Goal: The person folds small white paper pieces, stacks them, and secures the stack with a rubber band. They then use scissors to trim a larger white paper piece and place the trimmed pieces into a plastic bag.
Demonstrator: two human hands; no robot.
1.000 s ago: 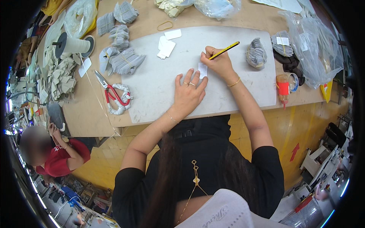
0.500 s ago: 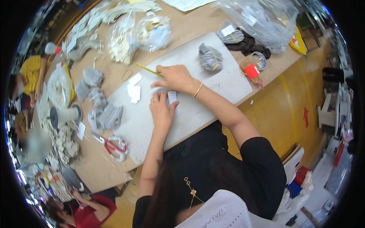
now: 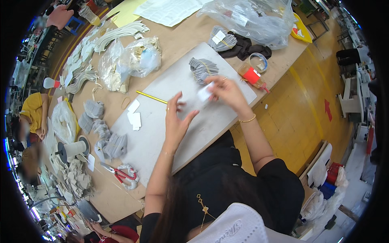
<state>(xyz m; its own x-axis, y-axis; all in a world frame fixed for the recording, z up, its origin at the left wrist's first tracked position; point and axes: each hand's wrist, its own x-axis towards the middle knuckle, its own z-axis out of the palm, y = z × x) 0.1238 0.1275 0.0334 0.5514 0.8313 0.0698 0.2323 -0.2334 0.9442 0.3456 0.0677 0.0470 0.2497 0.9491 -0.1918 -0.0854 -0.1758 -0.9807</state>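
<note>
My right hand (image 3: 228, 94) pinches a small white paper tag (image 3: 205, 93), blurred by motion, above the pale grey board (image 3: 174, 152). Just beyond it lies a bundle of grey fabric pieces (image 3: 202, 69) tied with a yellow band. Fingers spread and holding nothing, my left hand (image 3: 176, 121) hovers over the middle of the board. A yellow pencil (image 3: 151, 97) rests on the board beyond my left fingertips. Several white paper tags (image 3: 133, 115) lie to the left of that hand.
Red-handled scissors (image 3: 121, 174), grey bundles (image 3: 115, 146) and a spool of white cord (image 3: 75, 148) are on the left. At the far right stand a red-labelled bottle (image 3: 251, 75) and a tape roll (image 3: 258, 62). Plastic bags (image 3: 142, 56) lie at the back. Co-workers sit at the left.
The pencil has left my right hand and now lies on the board. That hand has lifted the white tag and moved right toward the grey bundle. My left hand has opened.
</note>
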